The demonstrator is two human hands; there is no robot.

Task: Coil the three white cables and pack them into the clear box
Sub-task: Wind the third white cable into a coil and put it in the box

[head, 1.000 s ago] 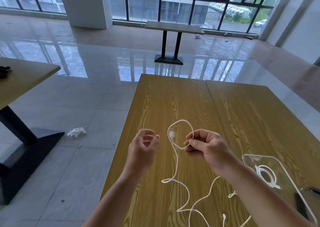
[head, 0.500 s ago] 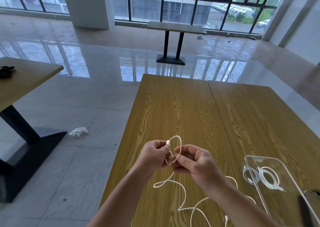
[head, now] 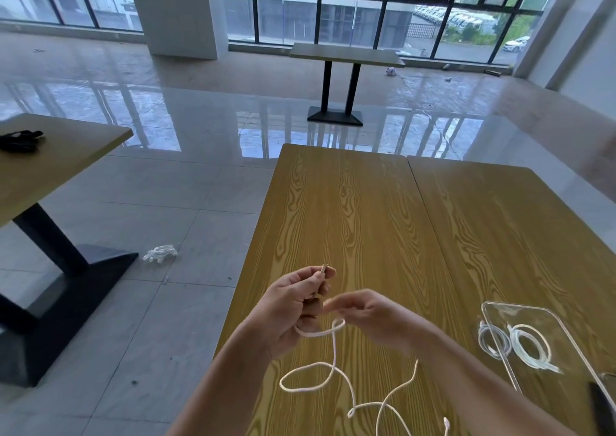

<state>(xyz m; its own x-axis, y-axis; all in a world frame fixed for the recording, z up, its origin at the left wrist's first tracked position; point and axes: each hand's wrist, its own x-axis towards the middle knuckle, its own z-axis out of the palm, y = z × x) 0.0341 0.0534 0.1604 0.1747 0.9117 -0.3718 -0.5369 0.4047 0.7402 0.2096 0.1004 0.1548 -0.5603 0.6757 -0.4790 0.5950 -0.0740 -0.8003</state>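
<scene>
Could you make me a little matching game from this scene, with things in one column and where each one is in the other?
Things:
1. loose white cable
2. coiled cables
3. crumpled glove
4. black object

Places:
A. on the grey floor
B. on the side table at far left
C. inside the clear box
D. one end pinched in the left hand, the rest trailing over the wooden table

Pairs: 1-D, 2-C, 3-A, 4-B

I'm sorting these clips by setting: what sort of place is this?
Probably an unfurnished office or canteen hall: glossy tiled floor, a full-height window wall, and a few pedestal tables far apart.
</scene>
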